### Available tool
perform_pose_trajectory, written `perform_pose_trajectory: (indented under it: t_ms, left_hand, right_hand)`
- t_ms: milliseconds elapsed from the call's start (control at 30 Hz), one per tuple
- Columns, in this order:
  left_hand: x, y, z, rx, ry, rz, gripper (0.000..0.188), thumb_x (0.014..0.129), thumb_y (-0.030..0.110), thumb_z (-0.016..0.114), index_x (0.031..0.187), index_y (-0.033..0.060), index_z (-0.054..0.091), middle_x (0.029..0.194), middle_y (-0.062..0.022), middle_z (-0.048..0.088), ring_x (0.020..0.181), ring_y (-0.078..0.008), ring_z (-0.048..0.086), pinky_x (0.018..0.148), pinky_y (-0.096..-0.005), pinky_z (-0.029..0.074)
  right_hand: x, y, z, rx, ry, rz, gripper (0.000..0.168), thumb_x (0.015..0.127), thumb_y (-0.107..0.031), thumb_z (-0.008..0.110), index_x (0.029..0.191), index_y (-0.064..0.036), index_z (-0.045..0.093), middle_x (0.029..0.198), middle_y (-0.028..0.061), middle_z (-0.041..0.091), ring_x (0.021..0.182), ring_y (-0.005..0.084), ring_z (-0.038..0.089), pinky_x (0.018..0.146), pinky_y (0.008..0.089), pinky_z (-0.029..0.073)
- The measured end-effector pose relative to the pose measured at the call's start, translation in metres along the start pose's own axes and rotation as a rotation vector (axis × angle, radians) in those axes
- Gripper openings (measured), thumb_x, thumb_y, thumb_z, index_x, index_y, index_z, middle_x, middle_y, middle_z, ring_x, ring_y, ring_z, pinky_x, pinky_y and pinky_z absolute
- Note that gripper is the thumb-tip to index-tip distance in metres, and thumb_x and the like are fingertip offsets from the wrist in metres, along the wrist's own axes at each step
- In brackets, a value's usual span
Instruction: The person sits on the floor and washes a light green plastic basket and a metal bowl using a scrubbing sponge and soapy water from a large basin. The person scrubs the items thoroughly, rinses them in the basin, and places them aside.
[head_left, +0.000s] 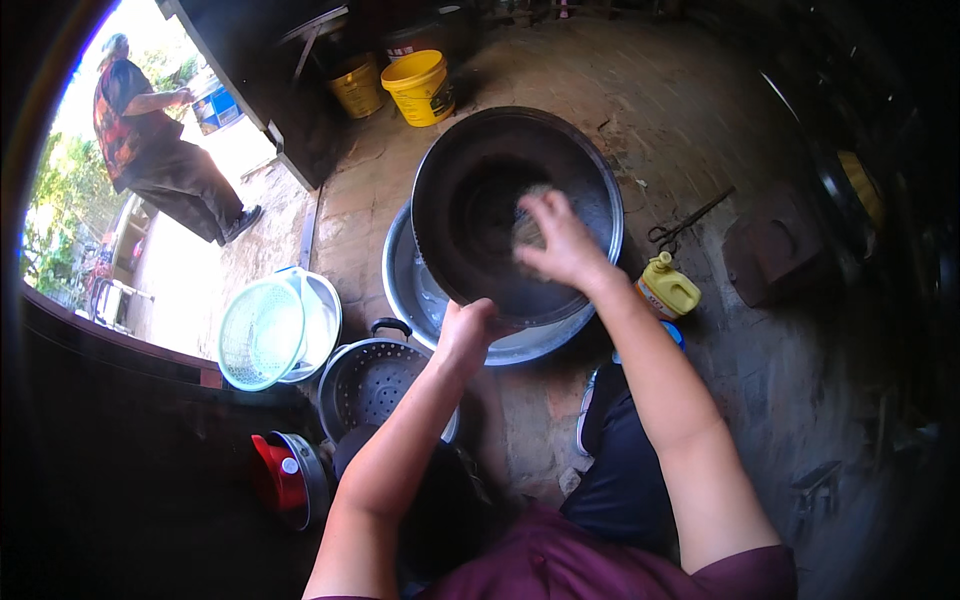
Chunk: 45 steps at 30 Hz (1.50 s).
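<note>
A large dark round pan (480, 172) is tilted over a wide metal basin (401, 277) on the floor. My left hand (469, 330) grips the pan's near rim, its thumb over the edge. Inside the pan, my right hand (555, 236) holds a blurred greyish scrubbing pad (525, 229) against the dark inner surface. The pad's exact kind is hard to make out. Some liquid shows in the basin beneath, most of which the pan hides.
A steamer pot (367, 382) with a perforated insert and a pale green colander (259, 337) stand left. To the right are a yellow jug (671, 289) and iron tongs (690, 217). Yellow buckets (418, 90) stand behind. A person (146, 142) is outside the doorway.
</note>
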<state>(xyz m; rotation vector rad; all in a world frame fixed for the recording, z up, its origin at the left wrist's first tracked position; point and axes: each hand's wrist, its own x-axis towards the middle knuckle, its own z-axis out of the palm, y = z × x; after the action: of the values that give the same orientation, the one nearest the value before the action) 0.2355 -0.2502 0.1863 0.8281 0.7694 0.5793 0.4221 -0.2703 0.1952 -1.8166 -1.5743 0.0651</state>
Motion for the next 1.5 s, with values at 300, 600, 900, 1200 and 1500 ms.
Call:
perform_pose_trajectory:
  t_ms: [300, 600, 900, 1200, 1500]
  left_hand:
    - [0.001, 0.014, 0.011, -0.008, 0.059, 0.008, 0.03, 0.076, -0.005, 0.042, 0.105, -0.0106, 0.047, 0.095, -0.02, 0.059, 0.079, -0.0322, 0.063, 0.072, -0.0448, 0.057]
    - [-0.007, -0.003, 0.017, 0.023, 0.062, -0.005, 0.035, 0.075, -0.005, 0.041, 0.11, -0.0099, 0.043, 0.096, -0.0215, 0.059, 0.08, -0.0344, 0.064, 0.071, -0.046, 0.057]
    - [-0.004, -0.019, 0.013, 0.066, 0.072, -0.079, 0.037, 0.075, -0.004, 0.042, 0.112, -0.0094, 0.044, 0.098, -0.0223, 0.058, 0.082, -0.0361, 0.063, 0.071, -0.0469, 0.057]
    - [-0.009, -0.023, 0.027, 0.189, 0.071, -0.103, 0.035, 0.075, -0.003, 0.043, 0.109, -0.0098, 0.045, 0.096, -0.0205, 0.057, 0.081, -0.0348, 0.062, 0.067, -0.046, 0.057]
    - [-0.011, -0.01, 0.027, 0.162, 0.059, -0.155, 0.024, 0.073, -0.002, 0.043, 0.094, -0.0111, 0.052, 0.085, -0.0197, 0.061, 0.073, -0.0327, 0.064, 0.062, -0.0438, 0.057]
  right_hand:
    - [-0.003, 0.005, 0.015, -0.029, 0.0, 0.139, 0.023, 0.074, 0.001, 0.06, 0.096, 0.0, 0.052, 0.089, 0.0211, 0.06, 0.089, 0.0367, 0.06, 0.076, 0.0426, 0.049]
    - [0.005, 0.011, 0.012, -0.046, 0.175, 0.003, 0.025, 0.067, 0.003, 0.065, 0.09, -0.005, 0.063, 0.095, 0.0147, 0.057, 0.089, 0.0309, 0.059, 0.077, 0.0379, 0.051]
    - [0.01, 0.025, 0.009, -0.069, 0.281, 0.069, 0.024, 0.065, 0.004, 0.064, 0.087, -0.004, 0.064, 0.091, 0.0148, 0.059, 0.084, 0.0317, 0.06, 0.075, 0.0393, 0.05]
    - [0.016, 0.049, 0.007, 0.003, 0.393, 0.085, 0.021, 0.064, 0.005, 0.06, 0.084, -0.002, 0.063, 0.084, 0.0199, 0.058, 0.079, 0.0356, 0.058, 0.071, 0.0405, 0.049]
    - [0.02, 0.077, -0.006, -0.129, 0.397, -0.087, 0.012, 0.073, -0.005, 0.06, 0.085, -0.004, 0.062, 0.081, 0.0178, 0.057, 0.078, 0.0342, 0.057, 0.066, 0.0427, 0.047]
